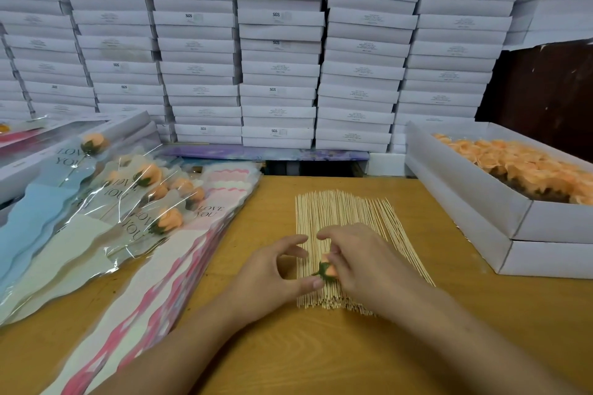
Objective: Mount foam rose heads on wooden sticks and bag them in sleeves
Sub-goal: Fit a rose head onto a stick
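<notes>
A spread of thin wooden sticks (340, 218) lies on the wooden table in the middle. Above its near part, my right hand (362, 263) holds an orange foam rose head (330, 269) with a green base, its stem end pointing left. My left hand (276, 272) hovers just left of the rose, fingers curled and apart, thumb tip close to the green base; I see no stick in it. Several bagged roses (167, 221) in clear "LOVE YOU" sleeves lie at the left. A stack of unfilled sleeves (192, 253) lies beside them.
A white box of orange rose heads (526, 173) stands at the right on another white box (545, 260). Stacked white cartons (279, 42) form a wall behind the table. Long gift boxes (64, 138) rest at the far left. Bare table (321, 346) shows near me.
</notes>
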